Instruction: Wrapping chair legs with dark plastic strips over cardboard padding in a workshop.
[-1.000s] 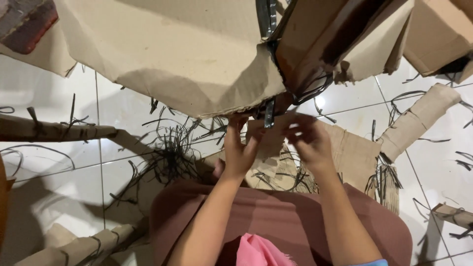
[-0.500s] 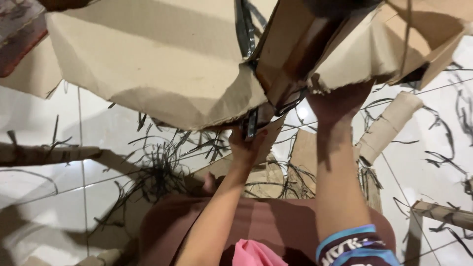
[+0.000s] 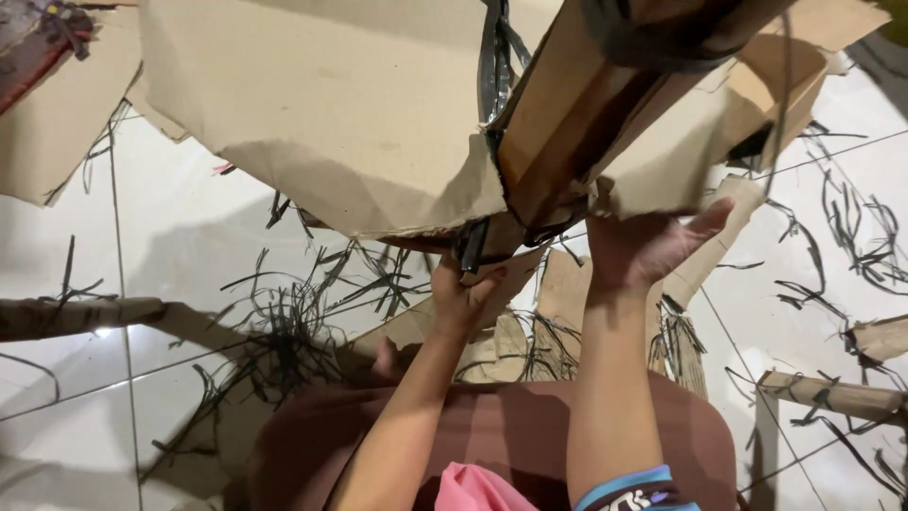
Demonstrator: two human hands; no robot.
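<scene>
Cardboard bundle [image 3: 567,123], bound with black plastic strapping [image 3: 495,57], hangs over the lap; it looks bulky, stiff, light, with torn edges. Left hand [image 3: 463,298] is pinched on the strap end [image 3: 471,248] at its lower corner; right hand [image 3: 648,248] is spread open, palm up, beneath the ragged edge. Tiled floor [image 3: 189,237] on the left gives room, though littered with strap offcuts [image 3: 303,312] and cardboard rolls [image 3: 832,396]

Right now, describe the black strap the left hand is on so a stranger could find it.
Start at the big cardboard bundle held overhead. At its lower corner, above the left hand, hangs the black strap: flat and shiny, unlike the thin loose strands on the floor.
</scene>
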